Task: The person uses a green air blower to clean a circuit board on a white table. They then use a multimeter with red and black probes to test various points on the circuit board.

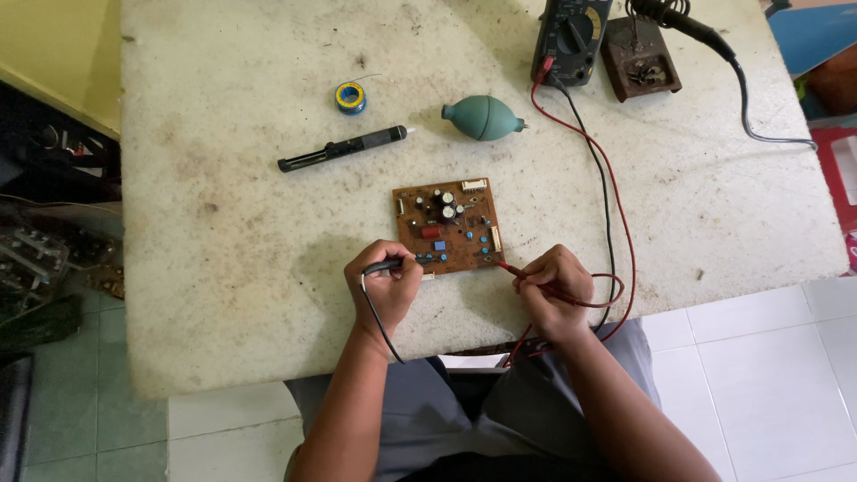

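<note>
A brown circuit board (446, 225) with capacitors and small parts lies near the front middle of the stained white table (232, 223). My left hand (384, 286) grips a black test probe (393, 265), its tip touching the board's lower left edge. My right hand (553, 286) grips a red test probe (511, 268), its tip at the board's lower right corner. Red and black leads (611, 196) run from the probes back to a dark multimeter (571, 37) at the table's far edge.
Behind the board lie a black desoldering pump (344, 147), a blue-and-yellow solder spool (350, 96) and a teal rubber blower bulb (483, 117). A soldering iron on its brown stand (639, 58) sits beside the meter. White tiled floor lies to the right, clutter to the left.
</note>
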